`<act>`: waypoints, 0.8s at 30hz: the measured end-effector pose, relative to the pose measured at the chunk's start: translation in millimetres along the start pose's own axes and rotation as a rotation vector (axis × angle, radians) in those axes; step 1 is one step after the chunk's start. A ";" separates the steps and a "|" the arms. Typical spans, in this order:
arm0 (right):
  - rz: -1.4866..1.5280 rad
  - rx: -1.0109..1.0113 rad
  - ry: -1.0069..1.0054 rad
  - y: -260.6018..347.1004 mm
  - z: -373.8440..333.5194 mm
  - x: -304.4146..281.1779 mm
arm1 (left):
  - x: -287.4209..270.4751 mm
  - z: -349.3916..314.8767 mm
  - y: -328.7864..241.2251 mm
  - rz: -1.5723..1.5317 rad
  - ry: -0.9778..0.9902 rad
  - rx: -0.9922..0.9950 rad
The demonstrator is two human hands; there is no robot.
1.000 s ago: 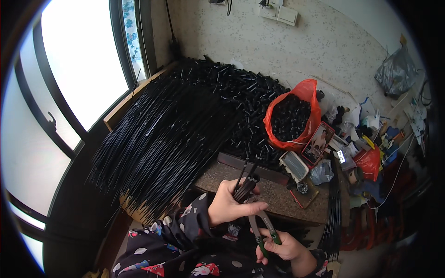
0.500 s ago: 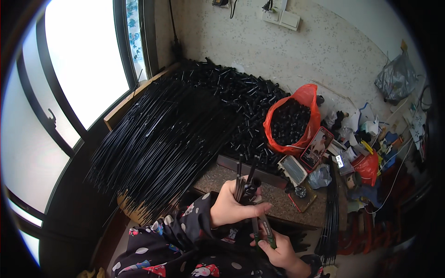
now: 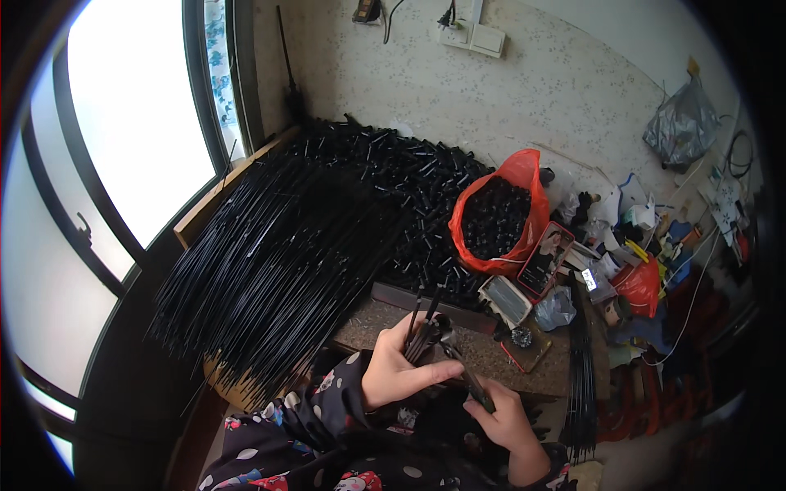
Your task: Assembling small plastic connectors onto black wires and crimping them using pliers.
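My left hand (image 3: 395, 372) is closed around a few thin black rods (image 3: 418, 331) whose ends stick up above the fingers. A short black fitting (image 3: 442, 327) also shows at these fingers, partly hidden. In my right hand (image 3: 509, 419) is a pair of pliers (image 3: 476, 386) with dark green handles. The jaws reach up to the left hand's thumb, beside the black pieces; whether they grip one I cannot tell. Both hands are in front of the near edge of a speckled worktop (image 3: 368, 323).
Long black rods (image 3: 270, 254) lie heaped at the left, before a pile of short black tubular parts (image 3: 426, 180). A red plastic bag (image 3: 532, 184) holds small black parts. Nearby are a phone (image 3: 547, 258), a small open box (image 3: 506, 301) and more rods (image 3: 580, 385) at the right edge.
The pliers have turned and their handles have come closer together. My right hand has shifted slightly up and right. The whole view has shifted a little.
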State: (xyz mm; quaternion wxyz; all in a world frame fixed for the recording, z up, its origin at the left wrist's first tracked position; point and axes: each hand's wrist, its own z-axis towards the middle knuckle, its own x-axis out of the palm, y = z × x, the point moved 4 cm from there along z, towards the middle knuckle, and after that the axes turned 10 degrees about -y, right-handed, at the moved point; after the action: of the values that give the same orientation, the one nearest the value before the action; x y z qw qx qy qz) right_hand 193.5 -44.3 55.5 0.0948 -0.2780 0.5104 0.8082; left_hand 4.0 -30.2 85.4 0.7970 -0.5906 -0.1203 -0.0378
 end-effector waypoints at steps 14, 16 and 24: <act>-0.923 0.204 -0.163 -148.9 -28.8 3.0 | -22.6 -20.4 12.8 0.053 0.026 -0.029; -0.894 0.018 -0.270 -142.4 -28.1 -3.0 | -21.5 -20.6 14.0 0.054 0.027 0.002; 1.075 -0.678 0.001 96.2 -38.5 -51.6 | -18.9 -27.1 10.3 -0.094 -0.021 0.000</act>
State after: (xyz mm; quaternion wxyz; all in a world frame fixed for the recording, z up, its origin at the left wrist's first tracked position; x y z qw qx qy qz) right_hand 207.8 -115.8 145.5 -0.4179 0.0022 0.2944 0.8595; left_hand -8.2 -54.4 63.9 0.7931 -0.5846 -0.1565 -0.0689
